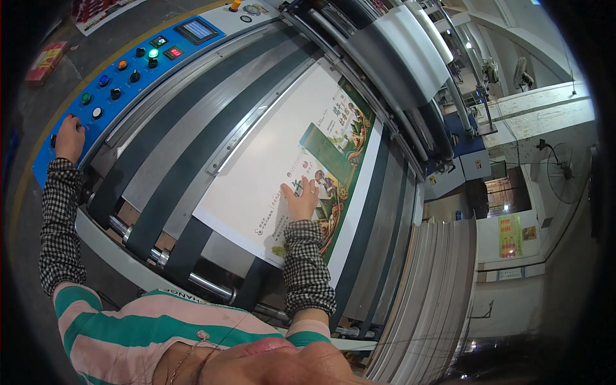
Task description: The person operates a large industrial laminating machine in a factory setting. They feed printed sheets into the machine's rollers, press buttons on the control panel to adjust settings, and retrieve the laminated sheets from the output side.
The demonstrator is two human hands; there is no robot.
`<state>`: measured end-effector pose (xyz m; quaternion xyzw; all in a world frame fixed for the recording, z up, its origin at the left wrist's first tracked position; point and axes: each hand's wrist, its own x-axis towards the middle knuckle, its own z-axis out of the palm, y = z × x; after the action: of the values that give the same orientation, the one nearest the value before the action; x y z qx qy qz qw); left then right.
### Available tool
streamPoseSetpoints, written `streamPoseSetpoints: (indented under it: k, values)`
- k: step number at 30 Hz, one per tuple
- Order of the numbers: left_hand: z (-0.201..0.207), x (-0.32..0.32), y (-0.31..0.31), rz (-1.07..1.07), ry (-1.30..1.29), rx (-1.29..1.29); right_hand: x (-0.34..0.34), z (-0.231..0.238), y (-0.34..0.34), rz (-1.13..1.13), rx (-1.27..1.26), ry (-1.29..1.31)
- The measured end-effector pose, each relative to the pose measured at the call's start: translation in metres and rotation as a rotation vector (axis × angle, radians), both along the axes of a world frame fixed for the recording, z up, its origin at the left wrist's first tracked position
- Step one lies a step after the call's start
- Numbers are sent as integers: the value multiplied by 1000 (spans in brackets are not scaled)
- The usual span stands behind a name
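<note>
My left hand (69, 138) is at the near end of a blue control panel (119, 122), its fingers curled down against the surface; whatever lies under the fingertips is hidden. Right beside it is a black knob (53, 139). My right hand (300, 200) rests with fingers spread on a large printed sheet (256, 163), which is mostly white with a green, food-pictured strip along its right side. The sheet lies flat on the dark belts (183, 144) of a machine's feed table. Both forearms wear black-and-white checked sleeves.
Along the panel sit several coloured buttons, knobs and a small screen (196, 29). Beyond the sheet are metal rollers and a wide white film roll (410, 54). A tall stack of sheets (427, 282) stands to the right. A wall fan (564, 170) hangs farther right.
</note>
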<state>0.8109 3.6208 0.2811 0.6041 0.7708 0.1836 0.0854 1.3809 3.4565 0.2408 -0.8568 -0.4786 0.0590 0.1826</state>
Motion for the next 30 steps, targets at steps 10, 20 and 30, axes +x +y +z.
streamPoseSetpoints:
  k: [10, 20, 30]
  values:
    - [0, -15, -23, -4, 2, 26, 2, -1, -1, -2, 54, -36]
    - [-8, -43, -47, -8, -55, 59, 2, 2, -2, -34, 20, -6]
    - [-23, -71, -65, -22, -8, 84, -2, 6, -4, -58, -3, 6]
